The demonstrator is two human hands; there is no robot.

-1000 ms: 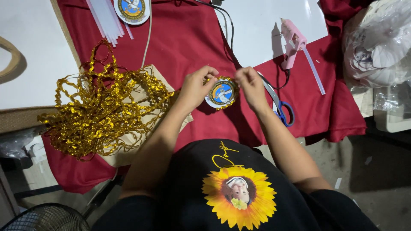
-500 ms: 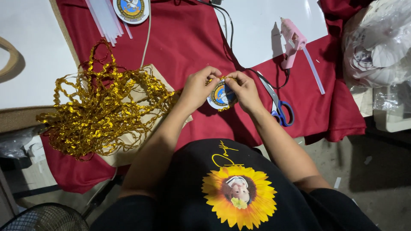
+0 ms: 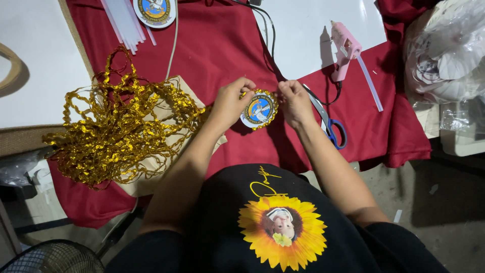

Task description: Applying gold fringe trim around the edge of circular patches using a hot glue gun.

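Both of my hands hold a small round badge (image 3: 258, 109) with a blue and white picture and gold trim along its rim, above the red cloth (image 3: 212, 45). My left hand (image 3: 231, 102) pinches its left edge, and my right hand (image 3: 294, 101) pinches its right edge. A strand of gold trim runs from the badge's left side toward the big tangled heap of gold trim (image 3: 121, 134) on the left.
Blue-handled scissors (image 3: 328, 121) lie just right of my right hand. A pink glue gun (image 3: 345, 48) with a glue stick rests farther back, its cord crossing the cloth. A second round badge (image 3: 154, 11), clear glue sticks (image 3: 124, 23), a plastic bag (image 3: 449, 55) and a fan (image 3: 53, 258) are around.
My right hand moved in over the badge's top edge half a second ago, then back to its right side. The badge has turned slightly and sits a little more exposed now.
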